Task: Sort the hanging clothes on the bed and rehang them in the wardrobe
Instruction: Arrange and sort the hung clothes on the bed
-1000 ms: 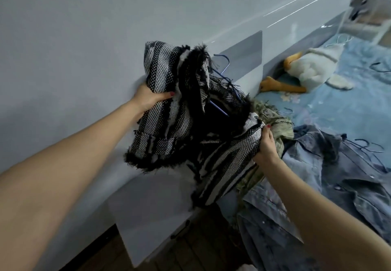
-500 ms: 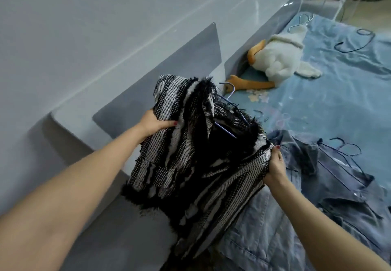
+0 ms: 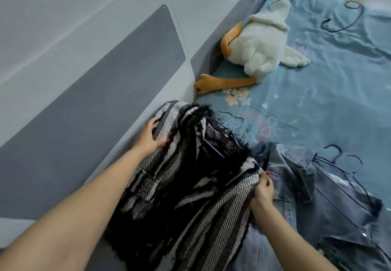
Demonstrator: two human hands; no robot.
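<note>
Striped jacket (image 3: pixel 190 186) | black-white woven, fringed black trim, bunched | left hand (image 3: pixel 148 139) and right hand (image 3: pixel 262 194) grip clamped on it

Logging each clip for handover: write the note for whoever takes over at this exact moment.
Left hand grips the striped jacket at one shoulder; right hand pinches the other.
Jacket is on a blue hanger, held over the denim clothes on the bed.
Loose hangers lie on the bed.
Done: jacket picked up.
Left: hang it in the wardrobe, then the denim.
</note>
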